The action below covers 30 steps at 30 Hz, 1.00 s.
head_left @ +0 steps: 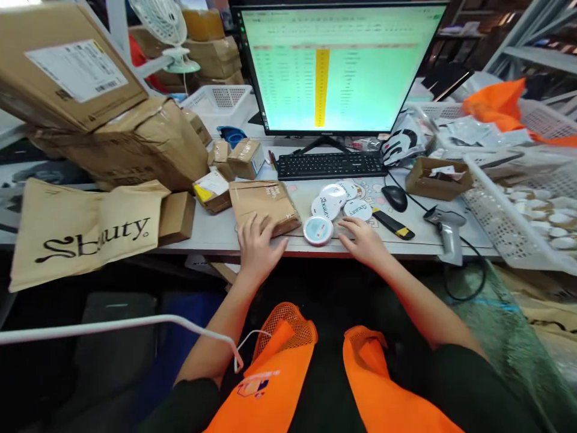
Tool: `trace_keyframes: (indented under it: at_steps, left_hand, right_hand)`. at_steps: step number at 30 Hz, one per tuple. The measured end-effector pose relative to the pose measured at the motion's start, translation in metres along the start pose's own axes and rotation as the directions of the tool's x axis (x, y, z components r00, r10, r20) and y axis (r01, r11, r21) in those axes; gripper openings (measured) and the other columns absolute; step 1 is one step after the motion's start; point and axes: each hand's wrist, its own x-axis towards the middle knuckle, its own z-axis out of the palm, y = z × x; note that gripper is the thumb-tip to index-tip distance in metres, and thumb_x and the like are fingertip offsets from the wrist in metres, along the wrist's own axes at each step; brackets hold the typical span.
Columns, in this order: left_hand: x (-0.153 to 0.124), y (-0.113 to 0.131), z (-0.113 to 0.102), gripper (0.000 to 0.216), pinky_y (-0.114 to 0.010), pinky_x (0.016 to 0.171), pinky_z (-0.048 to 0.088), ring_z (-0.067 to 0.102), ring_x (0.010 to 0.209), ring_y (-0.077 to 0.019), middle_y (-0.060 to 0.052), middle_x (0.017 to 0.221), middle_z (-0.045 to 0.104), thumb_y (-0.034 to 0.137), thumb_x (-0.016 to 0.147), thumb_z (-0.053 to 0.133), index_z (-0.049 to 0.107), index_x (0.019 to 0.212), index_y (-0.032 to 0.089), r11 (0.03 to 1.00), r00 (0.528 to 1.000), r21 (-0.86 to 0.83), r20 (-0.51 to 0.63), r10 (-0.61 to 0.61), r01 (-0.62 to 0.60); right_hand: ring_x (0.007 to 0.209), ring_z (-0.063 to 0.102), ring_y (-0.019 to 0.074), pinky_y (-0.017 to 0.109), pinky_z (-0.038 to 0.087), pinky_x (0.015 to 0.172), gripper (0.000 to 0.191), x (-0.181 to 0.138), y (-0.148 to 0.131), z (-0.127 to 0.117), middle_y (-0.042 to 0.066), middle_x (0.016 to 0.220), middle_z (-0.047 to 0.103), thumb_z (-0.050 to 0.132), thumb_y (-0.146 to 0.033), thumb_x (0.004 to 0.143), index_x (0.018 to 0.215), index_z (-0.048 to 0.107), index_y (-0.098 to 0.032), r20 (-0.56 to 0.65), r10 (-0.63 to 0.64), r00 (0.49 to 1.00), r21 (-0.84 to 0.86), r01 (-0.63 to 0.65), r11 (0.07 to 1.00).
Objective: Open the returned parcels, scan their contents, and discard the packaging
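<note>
My left hand (260,248) rests with fingers spread on the near edge of a flat brown cardboard package (261,201). At the desk edge my right hand (362,239) lies with its fingers apart, touching or close to the nearest of several round white tins (327,204) with "Sbeauty" lettering. One round tin with a pale blue label (318,230) stands in front, between my two hands. A yellow and black box cutter (393,224) lies just right of the tins.
Behind are a keyboard (331,165) and a monitor (288,72). A mouse (395,197), barcode scanner (451,231), small open box (437,179) and white basket (505,231) stand right. Cartons (130,144) and an "Sbeauty" bag (85,234) are left. A white cable (135,323) crosses low left.
</note>
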Motion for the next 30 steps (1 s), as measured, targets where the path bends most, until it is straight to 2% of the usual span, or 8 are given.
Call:
trace_keyframes:
  at_steps: [7,11,13,15,19,22,26,30]
  left_hand:
    - [0.013,-0.043,-0.015,0.045,-0.075,0.129,0.024,0.045,0.156,-0.0402,-0.017,0.162,0.057,0.039,0.104,0.065,0.066,0.147,0.026,0.985,0.975,0.144,0.188,-0.117,0.09]
    - [-0.001,-0.062,-0.024,0.041,-0.07,0.128,0.031,0.039,0.158,-0.0397,-0.02,0.159,0.056,0.039,0.106,0.058,0.068,0.139,0.018,0.963,0.978,0.173,0.011,-0.209,0.204]
    - [-0.011,-0.048,-0.011,0.035,-0.063,0.121,0.043,0.055,0.142,-0.0377,-0.022,0.138,0.067,0.041,0.106,0.053,0.072,0.122,0.016,0.974,0.978,0.104,-0.075,-0.193,0.2]
    - [-0.019,-0.022,0.012,0.036,-0.053,0.11,0.053,0.067,0.119,-0.0331,-0.018,0.12,0.073,0.046,0.105,0.053,0.073,0.117,0.018,0.992,0.993,0.022,0.006,-0.121,0.121]
    - [-0.019,0.028,0.065,0.067,-0.056,0.112,0.052,0.061,0.133,-0.0403,-0.026,0.144,0.065,0.054,0.101,0.06,0.057,0.151,0.008,0.989,0.953,-0.018,0.272,-0.136,0.147]
    - [-0.014,0.04,0.088,0.074,-0.059,0.12,0.046,0.057,0.14,-0.0408,-0.028,0.149,0.059,0.048,0.1,0.064,0.047,0.159,0.007,0.959,0.935,-0.137,0.292,-0.2,0.248]
    - [-0.012,0.039,0.096,0.081,-0.053,0.126,0.042,0.055,0.145,-0.0348,-0.022,0.152,0.055,0.045,0.091,0.075,0.045,0.16,0.015,0.825,0.957,-0.494,0.216,-0.191,0.276]
    - [-0.004,0.05,0.088,0.092,-0.053,0.123,0.047,0.062,0.137,-0.0361,-0.021,0.147,0.062,0.056,0.079,0.086,0.05,0.154,0.014,0.506,0.887,-0.729,0.38,-0.263,0.462]
  right_hand:
    - [0.131,0.063,0.0383,0.056,0.057,0.114,0.05,-0.002,-0.027,0.075,0.024,0.144,0.061,0.062,-0.041,0.102,0.142,0.069,-0.014,-0.186,0.05,0.981,0.07,-0.038,0.997]
    - [0.123,0.065,0.0371,0.055,0.058,0.108,0.045,-0.005,-0.034,0.095,0.023,0.14,0.063,0.063,-0.04,0.102,0.138,0.072,-0.013,-0.196,0.034,0.98,0.023,-0.03,0.999]
    - [0.121,0.066,0.0375,0.055,0.059,0.105,0.047,-0.006,-0.035,0.1,0.023,0.138,0.064,0.064,-0.042,0.103,0.139,0.071,-0.012,-0.188,0.028,0.982,-0.003,-0.029,1.0]
    - [0.122,0.066,0.0377,0.055,0.058,0.104,0.049,-0.008,-0.035,0.102,0.023,0.138,0.065,0.064,-0.043,0.104,0.142,0.07,-0.012,-0.194,0.033,0.98,-0.011,-0.036,0.999]
    - [0.125,0.065,0.0372,0.055,0.058,0.103,0.048,-0.019,-0.034,0.101,0.023,0.136,0.067,0.059,-0.038,0.106,0.145,0.067,-0.011,-0.196,0.023,0.98,-0.007,-0.024,1.0]
    - [0.126,0.065,0.0362,0.054,0.058,0.103,0.046,-0.031,-0.032,0.102,0.023,0.138,0.067,0.055,-0.032,0.106,0.146,0.065,-0.011,-0.219,-0.008,0.976,0.007,0.009,1.0]
    - [0.13,0.065,0.0359,0.058,0.057,0.11,0.049,-0.046,-0.027,0.099,0.023,0.141,0.066,0.054,-0.034,0.106,0.149,0.062,-0.013,-0.256,-0.021,0.967,0.073,0.041,0.997]
    - [0.141,0.061,0.0365,0.062,0.052,0.118,0.059,-0.055,-0.021,0.088,0.022,0.15,0.063,0.058,-0.043,0.107,0.159,0.053,-0.016,-0.29,0.063,0.955,0.243,0.01,0.97]
